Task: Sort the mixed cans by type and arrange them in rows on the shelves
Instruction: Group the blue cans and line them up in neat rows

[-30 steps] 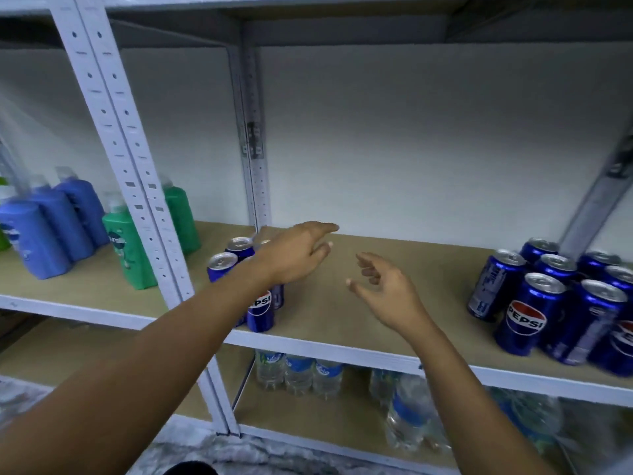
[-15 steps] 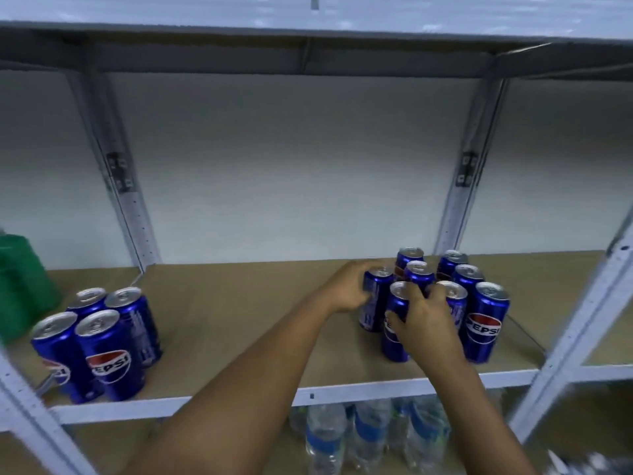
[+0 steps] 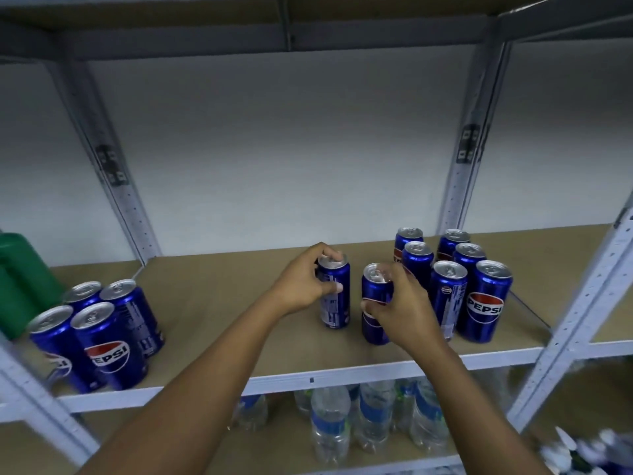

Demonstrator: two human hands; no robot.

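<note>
On the brown shelf board [image 3: 226,303], my left hand [image 3: 303,281] grips a tall blue Pepsi can [image 3: 335,296] around its upper half. Just right of it, my right hand [image 3: 400,308] grips a second tall blue can [image 3: 374,303]. Both cans stand a little left of a cluster of several tall blue Pepsi cans [image 3: 486,301] in two rows at the right of the shelf. At the shelf's left end stands a group of shorter, wider blue Pepsi cans [image 3: 109,344].
A green bottle [image 3: 20,279] stands at the far left. Grey metal uprights [image 3: 113,173] [image 3: 462,166] frame the bay, with another upright [image 3: 582,313] at the front right. Several water bottles [image 3: 342,423] fill the shelf below. Another shelf runs overhead.
The view swung right from the short cans to the tall cluster. Both hands reached the cluster, took one tall can each, and drew them leftward, apart from the others.
</note>
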